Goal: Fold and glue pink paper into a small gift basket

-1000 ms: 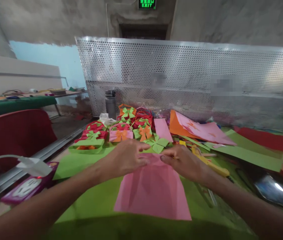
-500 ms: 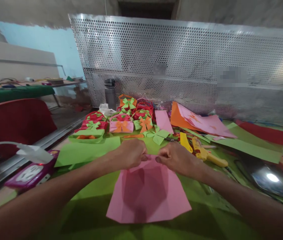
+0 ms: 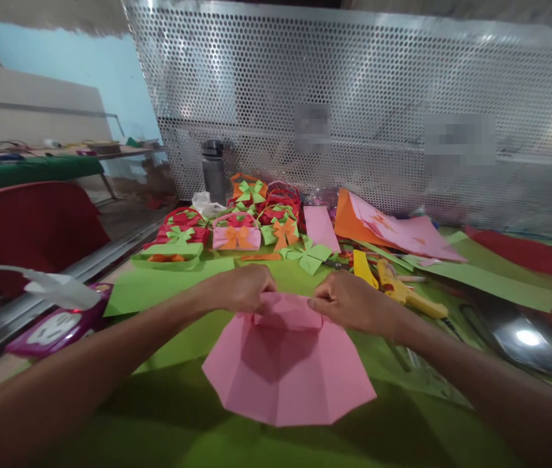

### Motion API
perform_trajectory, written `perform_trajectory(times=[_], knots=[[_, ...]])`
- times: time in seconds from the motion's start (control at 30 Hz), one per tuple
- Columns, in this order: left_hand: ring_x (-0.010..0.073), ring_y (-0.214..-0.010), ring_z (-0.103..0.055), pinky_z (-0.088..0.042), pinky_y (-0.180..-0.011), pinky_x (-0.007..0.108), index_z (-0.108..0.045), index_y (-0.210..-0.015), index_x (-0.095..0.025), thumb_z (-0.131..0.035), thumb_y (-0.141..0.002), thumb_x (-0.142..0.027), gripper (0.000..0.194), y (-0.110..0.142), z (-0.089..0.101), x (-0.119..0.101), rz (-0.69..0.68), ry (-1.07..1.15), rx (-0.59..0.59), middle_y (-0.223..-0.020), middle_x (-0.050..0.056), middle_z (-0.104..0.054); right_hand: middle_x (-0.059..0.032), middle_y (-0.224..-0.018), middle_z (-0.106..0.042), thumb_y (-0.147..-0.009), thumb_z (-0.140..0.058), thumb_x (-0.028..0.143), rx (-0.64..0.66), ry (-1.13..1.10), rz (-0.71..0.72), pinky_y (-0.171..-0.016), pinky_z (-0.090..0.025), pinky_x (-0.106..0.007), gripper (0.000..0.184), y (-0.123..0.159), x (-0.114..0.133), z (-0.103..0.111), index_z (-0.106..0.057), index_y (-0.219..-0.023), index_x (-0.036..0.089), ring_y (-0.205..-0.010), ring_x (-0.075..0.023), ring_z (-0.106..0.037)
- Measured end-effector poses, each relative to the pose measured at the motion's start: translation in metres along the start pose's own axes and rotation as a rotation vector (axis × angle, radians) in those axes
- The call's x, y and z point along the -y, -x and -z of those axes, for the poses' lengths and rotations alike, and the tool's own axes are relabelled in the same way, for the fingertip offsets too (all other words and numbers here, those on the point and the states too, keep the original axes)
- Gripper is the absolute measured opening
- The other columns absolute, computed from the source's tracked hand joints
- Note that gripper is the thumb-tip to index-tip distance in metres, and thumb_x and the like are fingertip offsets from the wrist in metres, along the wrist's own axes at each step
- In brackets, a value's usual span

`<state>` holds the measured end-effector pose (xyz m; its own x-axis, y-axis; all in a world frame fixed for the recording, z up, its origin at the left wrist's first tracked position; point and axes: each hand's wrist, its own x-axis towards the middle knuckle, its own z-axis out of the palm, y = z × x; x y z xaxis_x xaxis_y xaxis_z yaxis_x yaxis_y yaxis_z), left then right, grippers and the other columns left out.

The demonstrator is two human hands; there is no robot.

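A pink paper sheet (image 3: 285,377) with fan-like creases spreads toward me above the green tabletop (image 3: 168,416). Its far edge is folded over into a flap. My left hand (image 3: 244,288) is closed on the left end of that flap, and my right hand (image 3: 346,302) pinches the right end, thumb on top. Some fingertips are hidden behind the paper. Just beyond my hands lie a green paper bow (image 3: 307,256) and small paper bags, among them a pink bag with an orange bow (image 3: 236,238).
To the right lie a yellow glue gun (image 3: 409,292), a phone (image 3: 524,341) and coloured sheets (image 3: 490,286). A purple power strip (image 3: 61,325) with a white plug sits at left. Behind stand a dark bottle (image 3: 214,170) and a perforated metal panel (image 3: 266,71).
The far edge of the pink paper has been turned over toward me into a wider flap. My hands have moved slightly apart along it. The view has tilted down a little.
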<state>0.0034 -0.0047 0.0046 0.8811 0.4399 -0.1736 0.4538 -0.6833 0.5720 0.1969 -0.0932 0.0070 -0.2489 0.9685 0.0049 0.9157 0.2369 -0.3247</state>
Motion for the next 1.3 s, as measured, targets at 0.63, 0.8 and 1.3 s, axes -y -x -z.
perform_trajectory(times=[0.63,0.8,1.3], knots=[[0.0066,-0.045,-0.024,-0.018,-0.043,0.024,-0.037,-0.051,-0.016,-0.045,-0.073,-0.020,0.024,-0.006,-0.012,-0.012,-0.070,-0.003,0.021,-0.049,-0.006,-0.025,0.0066,-0.045,-0.032,-0.069,-0.057,0.028,0.083,0.159,0.129,-0.046,-0.012,-0.025,0.026,0.005,-0.002,-0.001,-0.045,-0.049,0.017,-0.044,-0.0064,-0.024],[0.0078,-0.045,-0.033,-0.019,-0.045,0.024,-0.050,-0.056,-0.015,-0.052,-0.070,-0.024,0.016,-0.005,-0.018,-0.019,-0.044,-0.119,-0.028,-0.048,-0.005,-0.036,0.0047,-0.043,-0.033,-0.075,-0.054,0.029,0.029,0.220,-0.035,-0.046,-0.013,-0.025,0.031,0.005,0.016,0.001,-0.049,-0.047,0.016,-0.043,-0.0076,-0.019],[0.0068,-0.042,-0.026,-0.015,-0.041,0.023,-0.042,-0.045,-0.015,-0.048,-0.057,-0.011,0.014,-0.005,-0.009,-0.018,-0.007,-0.151,-0.045,-0.043,-0.005,-0.029,0.0073,-0.052,-0.024,-0.078,-0.041,0.020,0.195,-0.135,0.191,-0.047,-0.019,-0.022,0.028,-0.003,-0.002,0.010,-0.030,-0.052,0.018,-0.048,-0.0061,-0.026]])
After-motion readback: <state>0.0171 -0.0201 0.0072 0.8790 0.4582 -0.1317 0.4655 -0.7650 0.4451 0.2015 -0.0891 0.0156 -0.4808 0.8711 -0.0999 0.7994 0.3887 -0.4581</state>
